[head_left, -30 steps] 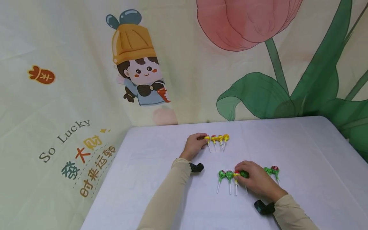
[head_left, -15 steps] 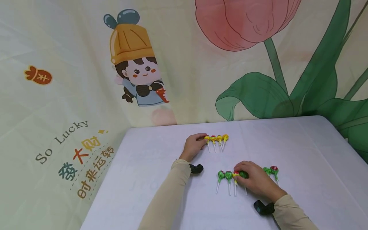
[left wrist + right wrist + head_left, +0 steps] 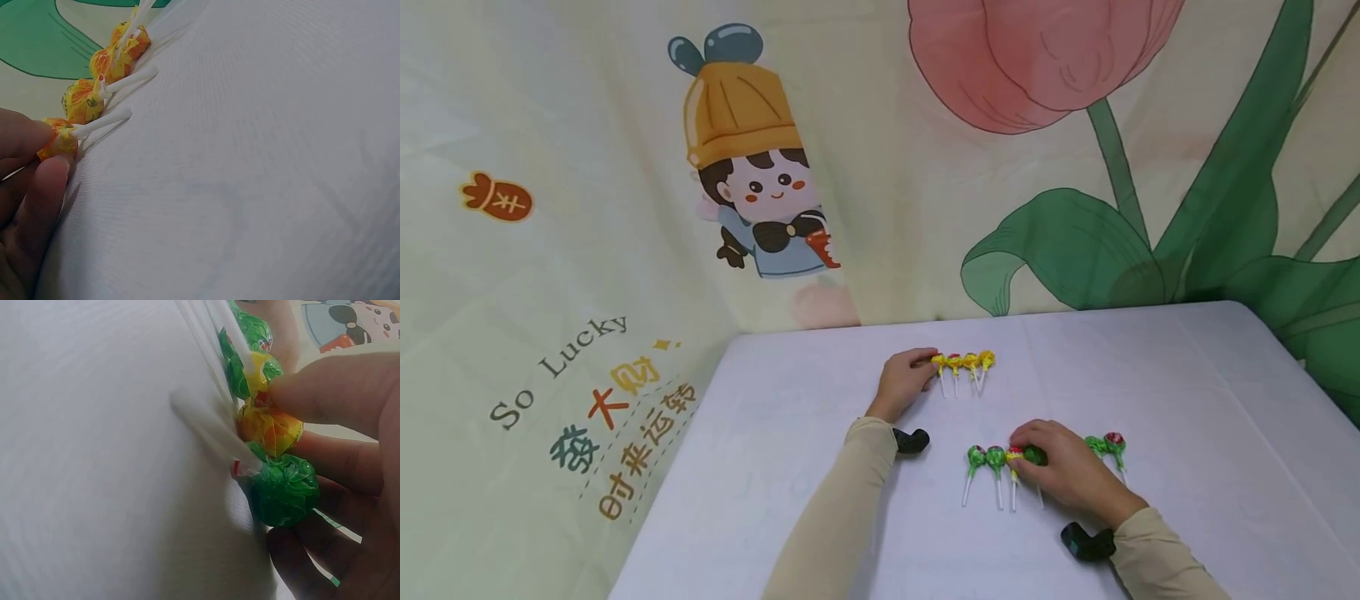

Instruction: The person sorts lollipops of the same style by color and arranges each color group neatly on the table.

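Note:
Yellow-wrapped lollipops stand in a short row at the back of the table. My left hand [image 3: 904, 385] pinches the leftmost yellow lollipop [image 3: 60, 139] by its candy head, between thumb and finger. Its white stick points toward me. Nearer the front, my right hand [image 3: 1063, 468] pinches another yellow lollipop [image 3: 270, 428], which has some red on its wrapper. Two green lollipops [image 3: 996, 457] lie to its left. Close on its right, a green lollipop [image 3: 285, 489] sits under the right hand's fingers, partly covered by them in the head view.
To the right of the right hand lie more green lollipops [image 3: 1115, 442], one with a dark red patch, partly hidden by the hand. A white cloth covers the table [image 3: 775, 467]. Behind it hangs a printed curtain [image 3: 887, 167] with a tulip and a cartoon figure.

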`<state>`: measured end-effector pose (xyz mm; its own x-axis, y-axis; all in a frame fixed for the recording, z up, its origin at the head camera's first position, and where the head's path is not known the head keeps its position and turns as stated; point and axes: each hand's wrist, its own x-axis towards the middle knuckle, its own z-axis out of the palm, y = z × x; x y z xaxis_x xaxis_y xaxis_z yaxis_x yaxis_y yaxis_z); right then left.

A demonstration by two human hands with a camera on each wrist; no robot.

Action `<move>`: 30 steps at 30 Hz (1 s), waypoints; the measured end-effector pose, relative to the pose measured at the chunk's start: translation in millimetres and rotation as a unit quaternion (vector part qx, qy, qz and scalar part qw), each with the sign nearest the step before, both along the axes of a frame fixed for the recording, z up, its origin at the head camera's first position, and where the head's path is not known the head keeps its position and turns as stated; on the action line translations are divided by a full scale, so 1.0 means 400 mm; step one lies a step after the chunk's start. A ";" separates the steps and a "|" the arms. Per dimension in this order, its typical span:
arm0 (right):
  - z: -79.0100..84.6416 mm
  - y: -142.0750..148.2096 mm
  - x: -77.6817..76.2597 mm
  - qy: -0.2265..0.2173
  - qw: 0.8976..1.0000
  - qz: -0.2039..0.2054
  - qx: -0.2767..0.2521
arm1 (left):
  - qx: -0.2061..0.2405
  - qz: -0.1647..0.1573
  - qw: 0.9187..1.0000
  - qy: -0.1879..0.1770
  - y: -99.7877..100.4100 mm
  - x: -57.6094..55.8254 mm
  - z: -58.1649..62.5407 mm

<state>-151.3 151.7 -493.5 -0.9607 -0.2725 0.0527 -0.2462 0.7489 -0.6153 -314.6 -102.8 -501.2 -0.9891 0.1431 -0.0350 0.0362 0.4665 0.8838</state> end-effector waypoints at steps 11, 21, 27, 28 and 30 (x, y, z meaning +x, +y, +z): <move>-0.001 -0.003 0.005 -0.007 1.000 -0.005 -0.014 | 0.018 0.006 1.000 0.004 -0.005 0.004 -0.005; -0.004 -0.001 0.003 -0.007 1.000 0.000 -0.011 | 0.039 0.016 0.999 -0.008 -0.010 0.006 -0.008; 0.000 0.001 0.002 -0.007 1.000 0.001 -0.015 | 0.086 0.035 0.996 -0.006 -0.015 0.014 -0.010; 0.000 0.001 0.002 -0.006 1.000 -0.001 -0.015 | 0.091 0.039 0.995 -0.006 -0.016 0.017 -0.009; 0.001 0.002 0.002 -0.002 1.000 0.001 -0.015 | 0.098 0.045 0.994 -0.003 -0.017 0.024 -0.007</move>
